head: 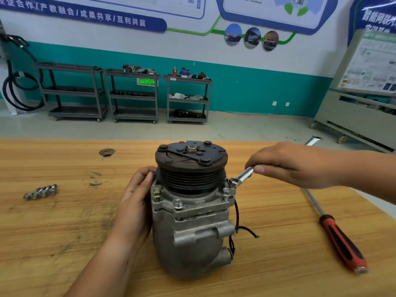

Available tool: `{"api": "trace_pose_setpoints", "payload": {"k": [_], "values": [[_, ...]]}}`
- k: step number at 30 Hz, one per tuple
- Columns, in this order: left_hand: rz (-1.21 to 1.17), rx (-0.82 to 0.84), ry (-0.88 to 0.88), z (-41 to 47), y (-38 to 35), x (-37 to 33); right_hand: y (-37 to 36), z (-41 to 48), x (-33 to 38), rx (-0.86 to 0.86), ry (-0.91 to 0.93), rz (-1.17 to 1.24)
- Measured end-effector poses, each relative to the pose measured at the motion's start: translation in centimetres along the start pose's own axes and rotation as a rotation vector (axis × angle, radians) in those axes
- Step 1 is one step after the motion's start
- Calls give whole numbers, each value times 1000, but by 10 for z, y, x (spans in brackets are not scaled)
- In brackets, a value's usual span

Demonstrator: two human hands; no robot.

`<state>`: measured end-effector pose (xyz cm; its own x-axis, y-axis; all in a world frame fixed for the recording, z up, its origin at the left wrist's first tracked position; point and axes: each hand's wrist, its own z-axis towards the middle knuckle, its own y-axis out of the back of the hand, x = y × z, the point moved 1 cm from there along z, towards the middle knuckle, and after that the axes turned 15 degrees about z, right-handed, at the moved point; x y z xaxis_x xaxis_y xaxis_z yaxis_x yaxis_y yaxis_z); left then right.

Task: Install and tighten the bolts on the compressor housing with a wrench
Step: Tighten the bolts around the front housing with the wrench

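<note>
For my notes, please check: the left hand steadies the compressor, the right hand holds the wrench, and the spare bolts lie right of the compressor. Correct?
No. The head view shows the spare bolts left of the compressor; left hand, right hand and wrench are as stated.

the person's bare left hand (pixel 134 202) and bare right hand (pixel 293 163) both show, each running into an uncovered forearm cut off by the frame edge: the left forearm (pixel 102 260) and the right forearm (pixel 368 174). the visible thumbnails are short and trimmed. a few faint dark smudges mark the back of the left hand.
</note>
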<state>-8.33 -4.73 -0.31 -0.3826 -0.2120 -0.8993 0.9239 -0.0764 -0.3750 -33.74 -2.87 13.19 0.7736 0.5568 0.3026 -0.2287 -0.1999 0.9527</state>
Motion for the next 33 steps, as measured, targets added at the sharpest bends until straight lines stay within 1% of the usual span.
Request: {"api": "trace_pose_setpoints", "payload": {"k": [3,6,11,15,20,23,27,33], "values": [[1,-17,-5,1,-1,-1,3,13,-5,85,27,12],[9,-24,-7,0,-1,-2,7,25,-5,131,69,-40],[84,-30,12,-4,-5,-1,8,39,-3,144,219,-254],[127,-52,14,-5,-7,-1,8,37,-4,128,260,-241],[149,-53,6,-7,-8,-3,-2,25,-7,157,130,-171],[176,-93,-8,-9,-8,-2,-5,16,-5,143,49,-217],[235,-167,-27,-11,-7,0,-3,12,6,116,31,-319],[295,-171,-24,-13,-8,0,-5,8,17,142,-96,-362]]}}
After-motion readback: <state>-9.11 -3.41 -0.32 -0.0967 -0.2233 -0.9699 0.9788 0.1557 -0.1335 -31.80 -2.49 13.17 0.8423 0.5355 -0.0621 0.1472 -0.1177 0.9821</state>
